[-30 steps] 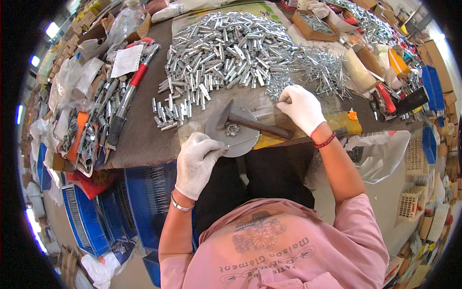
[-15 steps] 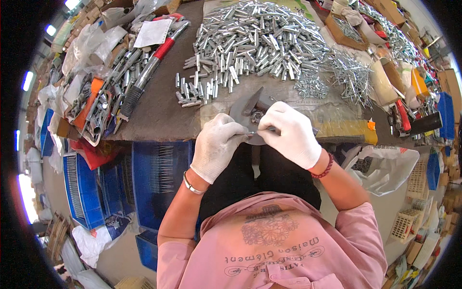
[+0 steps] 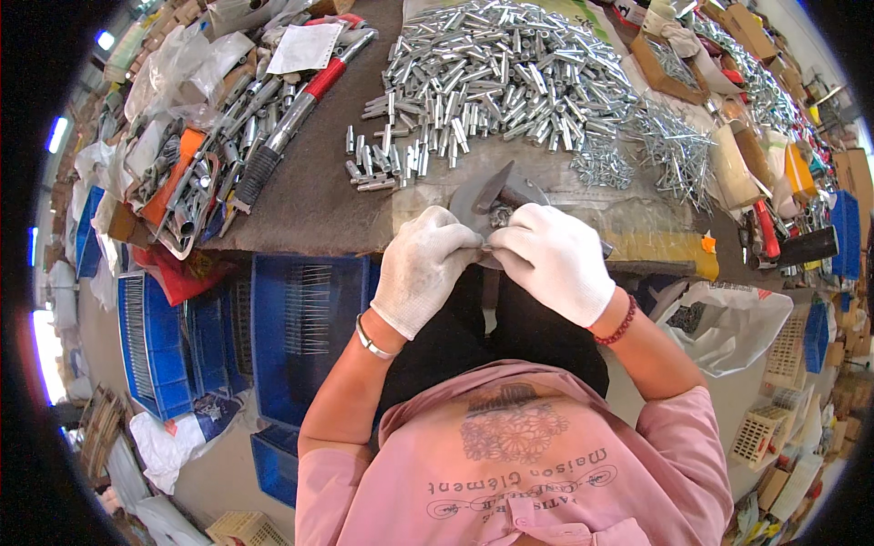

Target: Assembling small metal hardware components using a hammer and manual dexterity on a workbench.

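Moved right hand point(image 3: 557, 266) in from beside the pins point(image 3: 603, 167) to meet left hand point(image 3: 424, 269) by the disc point(image 3: 467, 200). Pinching fingers point(image 3: 506, 240) of both together on a small piece point(image 3: 485, 247), mostly hidden between them; apparently into two-handed work, leaving hammer point(image 3: 493, 187) untouched.

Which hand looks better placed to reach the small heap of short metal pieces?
Likely the right hand: it sits nearer the small heap, with the left hand farther off to the left.
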